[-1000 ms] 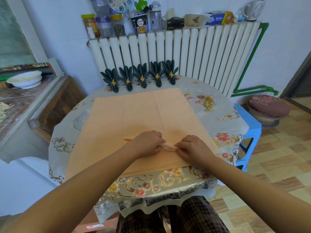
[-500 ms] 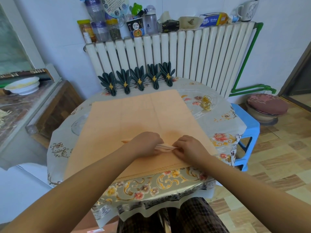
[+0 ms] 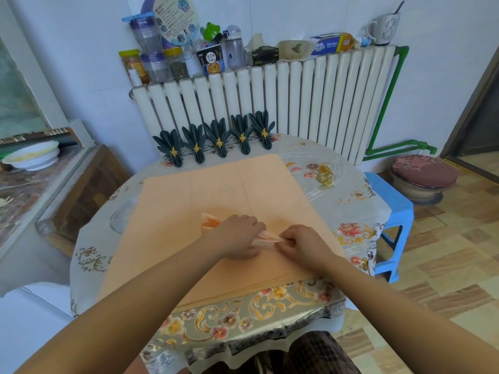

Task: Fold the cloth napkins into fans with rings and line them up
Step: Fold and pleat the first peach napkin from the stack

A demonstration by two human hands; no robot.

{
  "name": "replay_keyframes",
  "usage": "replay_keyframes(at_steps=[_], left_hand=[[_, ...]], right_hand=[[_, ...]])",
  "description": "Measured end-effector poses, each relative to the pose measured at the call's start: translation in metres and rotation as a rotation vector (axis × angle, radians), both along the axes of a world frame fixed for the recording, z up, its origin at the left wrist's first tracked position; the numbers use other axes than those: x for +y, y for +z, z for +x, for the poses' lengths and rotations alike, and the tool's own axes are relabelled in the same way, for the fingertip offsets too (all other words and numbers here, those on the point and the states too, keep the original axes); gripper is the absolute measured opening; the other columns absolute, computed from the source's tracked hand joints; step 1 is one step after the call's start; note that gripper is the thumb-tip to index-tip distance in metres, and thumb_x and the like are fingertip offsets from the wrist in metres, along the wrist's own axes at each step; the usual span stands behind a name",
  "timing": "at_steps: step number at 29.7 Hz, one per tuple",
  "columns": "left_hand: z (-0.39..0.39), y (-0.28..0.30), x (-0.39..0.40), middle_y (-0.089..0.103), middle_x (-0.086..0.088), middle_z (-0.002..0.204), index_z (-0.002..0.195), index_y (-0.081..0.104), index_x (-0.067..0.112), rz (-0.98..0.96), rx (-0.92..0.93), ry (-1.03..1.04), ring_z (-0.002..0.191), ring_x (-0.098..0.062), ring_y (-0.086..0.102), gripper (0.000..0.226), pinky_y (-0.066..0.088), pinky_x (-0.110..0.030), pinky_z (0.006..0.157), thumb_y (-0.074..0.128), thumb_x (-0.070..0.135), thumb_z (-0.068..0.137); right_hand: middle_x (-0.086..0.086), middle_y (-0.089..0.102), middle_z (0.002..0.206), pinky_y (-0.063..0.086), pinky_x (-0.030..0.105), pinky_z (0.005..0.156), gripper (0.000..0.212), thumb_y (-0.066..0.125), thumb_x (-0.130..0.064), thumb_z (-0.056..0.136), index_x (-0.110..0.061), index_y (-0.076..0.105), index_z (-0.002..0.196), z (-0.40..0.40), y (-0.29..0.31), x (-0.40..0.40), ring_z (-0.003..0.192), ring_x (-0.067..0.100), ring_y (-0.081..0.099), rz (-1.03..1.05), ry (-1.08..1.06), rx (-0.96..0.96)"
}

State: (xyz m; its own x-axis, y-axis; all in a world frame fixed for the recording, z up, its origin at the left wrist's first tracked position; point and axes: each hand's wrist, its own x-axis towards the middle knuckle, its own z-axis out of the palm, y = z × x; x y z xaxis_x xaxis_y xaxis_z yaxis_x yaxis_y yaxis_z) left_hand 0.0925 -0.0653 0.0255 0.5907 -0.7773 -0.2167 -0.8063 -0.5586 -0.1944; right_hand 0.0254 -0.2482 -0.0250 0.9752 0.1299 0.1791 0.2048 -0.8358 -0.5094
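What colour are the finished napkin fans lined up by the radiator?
Dark green fans, each with a gold ring, in the head view.

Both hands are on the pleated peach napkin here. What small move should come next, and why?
Probably reach the right hand to the loose gold rings at the table's right side. The pleated peach napkin is already gathered into a narrow strip, gripped by the left hand and pinched by the right, yet carries no ring, unlike the five dark green fans lined up at the far edge.
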Motion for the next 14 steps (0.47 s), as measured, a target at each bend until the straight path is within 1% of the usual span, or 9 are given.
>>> replay_keyframes(at_steps=[1, 3, 4, 5, 6, 7, 8, 10, 14], left_hand=[[0.0, -0.004, 0.001, 0.046, -0.007, 0.132, 0.139, 0.035, 0.017, 0.024, -0.065, -0.032, 0.121, -0.026, 0.044, 0.052, 0.037, -0.038, 0.098, 0.046, 0.042, 0.095], [0.002, -0.011, 0.005, 0.042, -0.008, 0.136, 0.143, 0.03, 0.017, 0.027, -0.162, -0.082, 0.123, -0.026, 0.04, 0.054, 0.032, -0.037, 0.1, 0.042, 0.043, 0.097], [0.005, -0.012, 0.006, 0.042, -0.008, 0.137, 0.143, 0.03, 0.017, 0.025, -0.189, -0.102, 0.124, -0.026, 0.039, 0.053, 0.031, -0.036, 0.1, 0.04, 0.043, 0.098], [0.007, -0.012, 0.006, 0.042, -0.009, 0.136, 0.143, 0.03, 0.016, 0.019, -0.209, -0.118, 0.123, -0.026, 0.039, 0.052, 0.031, -0.036, 0.099, 0.038, 0.043, 0.099], [0.01, -0.012, 0.006, 0.042, -0.009, 0.136, 0.142, 0.031, 0.015, 0.021, -0.226, -0.13, 0.123, -0.026, 0.04, 0.052, 0.031, -0.035, 0.098, 0.036, 0.044, 0.1], [0.012, -0.011, 0.003, 0.043, -0.009, 0.135, 0.141, 0.031, 0.014, 0.03, -0.238, -0.146, 0.122, -0.026, 0.04, 0.051, 0.031, -0.035, 0.098, 0.034, 0.044, 0.1], [0.014, -0.011, 0.003, 0.043, -0.01, 0.135, 0.141, 0.031, 0.013, 0.046, -0.245, -0.153, 0.121, -0.026, 0.04, 0.051, 0.031, -0.035, 0.097, 0.032, 0.045, 0.101], [0.017, -0.009, 0.001, 0.042, -0.01, 0.134, 0.14, 0.032, 0.012, 0.078, -0.238, -0.168, 0.121, -0.026, 0.04, 0.05, 0.031, -0.035, 0.097, 0.03, 0.044, 0.101], [0.019, -0.007, 0.001, 0.046, -0.01, 0.131, 0.136, 0.037, 0.01, 0.071, -0.243, -0.206, 0.12, -0.026, 0.042, 0.046, 0.033, -0.034, 0.095, 0.031, 0.041, 0.102]], right_hand=[[0.004, 0.061, 0.083, 0.038, 0.028, 0.07, 0.019, 0.057, -0.022, 0.088, -0.012, 0.072, 0.093, 0.003, -0.001, -0.002, 0.081, 0.017, 0.051, -0.007, 0.002, 0.004], [0.005, 0.061, 0.081, 0.042, 0.032, 0.072, 0.021, 0.054, -0.023, 0.089, -0.009, 0.071, 0.088, 0.004, -0.004, -0.002, 0.082, 0.02, 0.052, -0.056, 0.01, -0.024], [0.006, 0.061, 0.078, 0.044, 0.034, 0.07, 0.025, 0.052, -0.024, 0.088, -0.008, 0.07, 0.082, 0.005, -0.006, 0.001, 0.078, 0.022, 0.054, -0.117, 0.008, -0.063], [0.005, 0.06, 0.073, 0.046, 0.033, 0.065, 0.029, 0.049, -0.027, 0.086, -0.009, 0.069, 0.076, 0.006, -0.009, 0.003, 0.073, 0.024, 0.055, -0.191, -0.007, -0.108], [0.004, 0.059, 0.069, 0.047, 0.031, 0.061, 0.034, 0.045, -0.032, 0.085, -0.011, 0.07, 0.075, 0.005, -0.012, 0.007, 0.068, 0.023, 0.056, -0.268, -0.023, -0.135], [0.002, 0.059, 0.069, 0.048, 0.029, 0.059, 0.039, 0.041, -0.038, 0.083, -0.013, 0.071, 0.08, 0.005, -0.015, 0.008, 0.066, 0.022, 0.057, -0.343, -0.051, -0.161], [0.001, 0.059, 0.072, 0.049, 0.028, 0.058, 0.045, 0.039, -0.043, 0.082, -0.013, 0.072, 0.09, 0.003, -0.016, 0.012, 0.066, 0.021, 0.058, -0.387, -0.077, -0.166], [0.001, 0.059, 0.075, 0.049, 0.027, 0.057, 0.054, 0.037, -0.048, 0.082, -0.01, 0.071, 0.102, 0.002, -0.018, 0.013, 0.067, 0.02, 0.058, -0.42, -0.098, -0.17], [0.001, 0.059, 0.074, 0.047, 0.024, 0.054, 0.053, 0.034, -0.04, 0.084, -0.008, 0.072, 0.103, 0.006, -0.021, 0.011, 0.065, 0.02, 0.057, -0.469, -0.081, -0.19]])
